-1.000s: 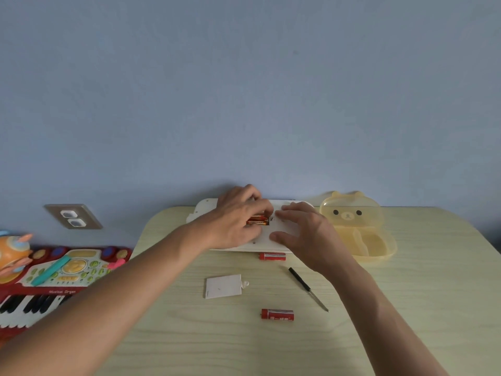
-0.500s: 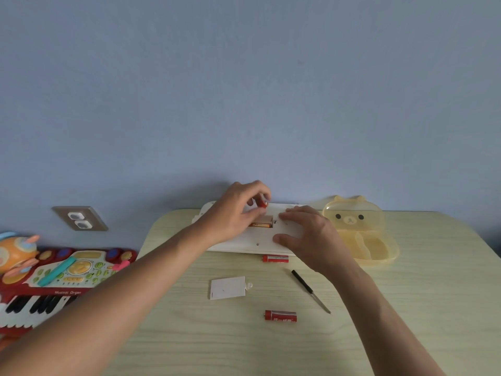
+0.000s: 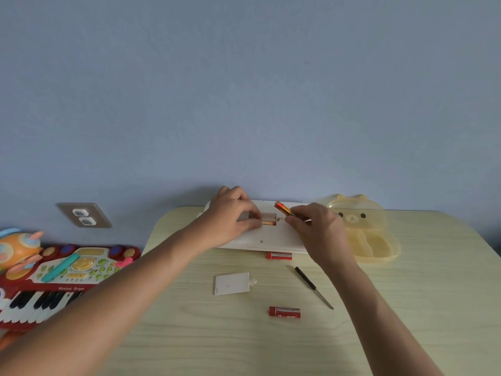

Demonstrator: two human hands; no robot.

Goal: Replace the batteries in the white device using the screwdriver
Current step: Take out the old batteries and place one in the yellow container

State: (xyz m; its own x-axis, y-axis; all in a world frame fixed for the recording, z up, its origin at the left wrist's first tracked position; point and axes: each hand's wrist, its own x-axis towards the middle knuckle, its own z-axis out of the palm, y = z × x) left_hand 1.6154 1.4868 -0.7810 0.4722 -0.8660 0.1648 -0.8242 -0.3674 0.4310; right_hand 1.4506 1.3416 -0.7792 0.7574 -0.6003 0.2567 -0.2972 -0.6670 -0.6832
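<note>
Battery swap is underway: the white device (image 3: 271,237) is lying at the far edge of the table (image 3: 406,308), compartment open, cover (image 3: 232,283) and screwdriver (image 3: 314,287) parked nearer. The right hand (image 3: 320,234) is pinching an orange battery (image 3: 283,208) just above the compartment, while the left hand (image 3: 233,218) is bracing the device, fingertips closed on the battery in the slot (image 3: 267,222). Two red batteries (image 3: 284,312) are waiting on the table; next move probably calls for clearing the slot and seating those with correct polarity.
</note>
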